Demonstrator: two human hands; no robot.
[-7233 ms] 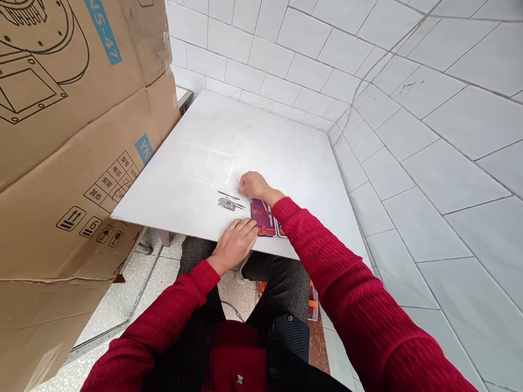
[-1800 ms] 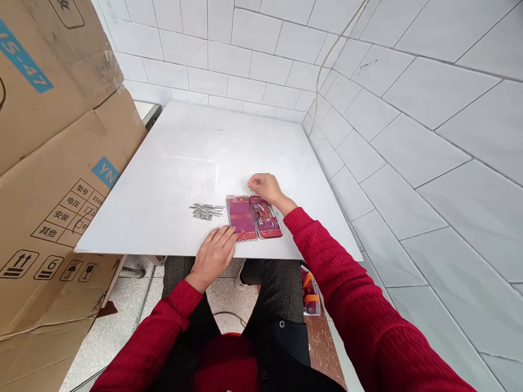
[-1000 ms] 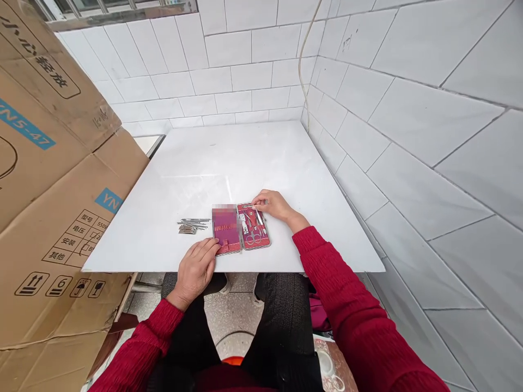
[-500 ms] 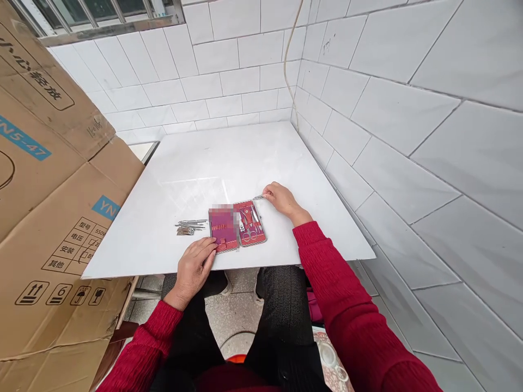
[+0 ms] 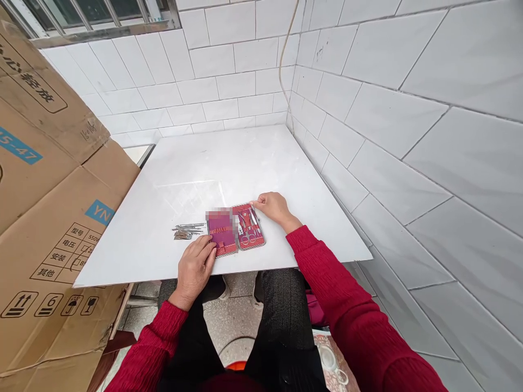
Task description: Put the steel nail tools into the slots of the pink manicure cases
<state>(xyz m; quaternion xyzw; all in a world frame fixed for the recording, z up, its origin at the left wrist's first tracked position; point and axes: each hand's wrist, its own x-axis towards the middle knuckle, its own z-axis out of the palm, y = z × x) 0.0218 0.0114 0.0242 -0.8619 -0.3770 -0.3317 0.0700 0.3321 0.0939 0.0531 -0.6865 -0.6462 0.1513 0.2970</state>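
Note:
An open manicure case [image 5: 223,251] with a red and purple lining lies near the table's front edge. My left hand [image 5: 195,267] holds its left half down by the lower left corner, fingers on the lining and thumb at the edge. Small scissors [image 5: 248,238] and other slim metal tools sit in the right half. My right hand [image 5: 273,208] is closed in a pinch at that half's upper edge, on a slim metal manicure tool mostly hidden by the fingers. Left of the case lie several loose metal tools [image 5: 188,226] and nail clippers [image 5: 182,235].
The white table [image 5: 261,163] meets a tiled wall [image 5: 392,136] at the back and right. Large cardboard boxes [image 5: 49,218] stand along the left side. A cable [image 5: 281,65] hangs down the wall corner.
My right hand has moved left and toward me, bringing the slim tool from beyond the case to its upper edge. My left hand stays on the case. The camera view has shifted slightly.

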